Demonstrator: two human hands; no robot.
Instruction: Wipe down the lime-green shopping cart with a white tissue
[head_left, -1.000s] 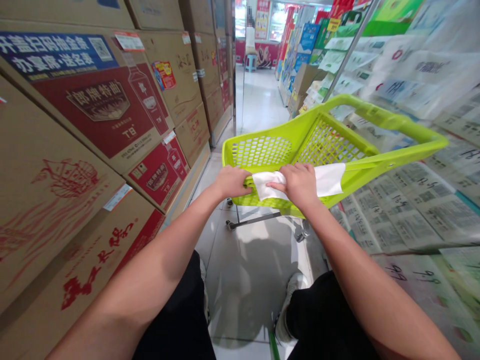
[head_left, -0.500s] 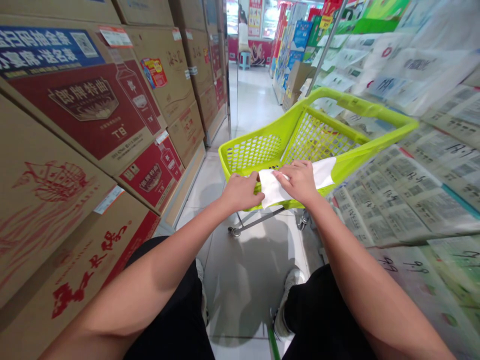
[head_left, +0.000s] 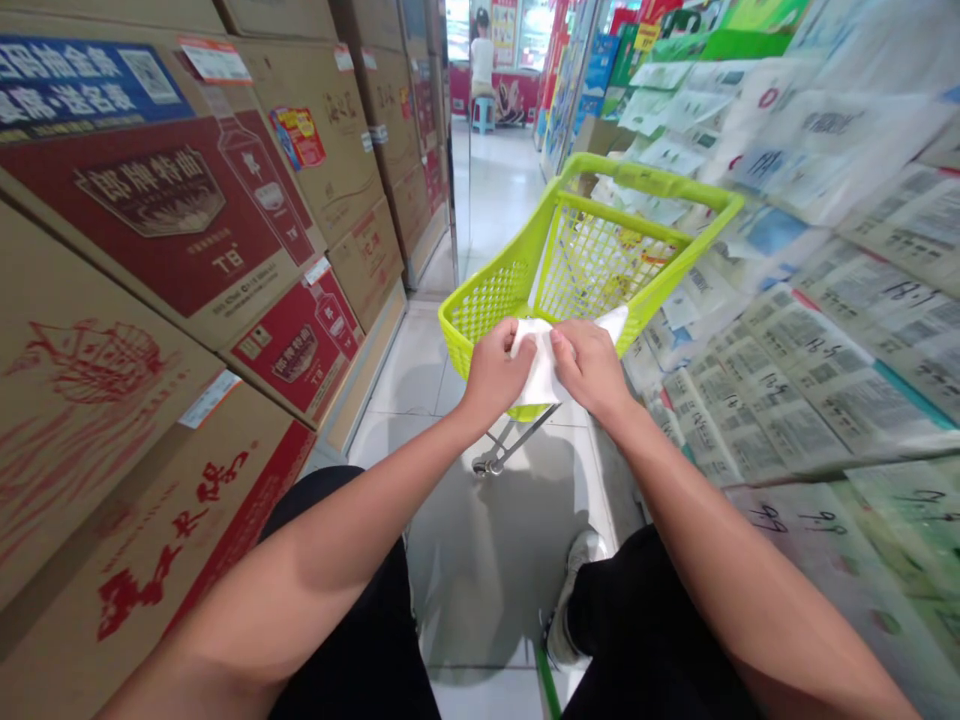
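Note:
Ahead of me stands a lime-green shopping cart [head_left: 491, 283] with perforated basket sides, turned at an angle in the aisle. A white cloth [head_left: 541, 380] hangs in front of its near rim, between my two hands. My left hand [head_left: 496, 372] is closed on the cloth's left part, the thumb lying on top. From the other side, my right hand [head_left: 592, 365] pinches it, and a white corner sticks out beyond my fingers on the right. Both hands are close together, near the cart's basket; whether they touch its rim is hidden.
Stacked cardboard cartons [head_left: 172, 215] line the left side. On the right rise piles of wrapped paper packs [head_left: 810, 350] with handwritten prices. A person [head_left: 482, 65] sits on a blue stool [head_left: 484, 114] in the background. A green strip [head_left: 546, 680] lies on the floor beside my right shoe.
The cart has swung round, its far handle end moving left. My left hand has shifted right and taken hold of the white cloth, which my right hand still holds.

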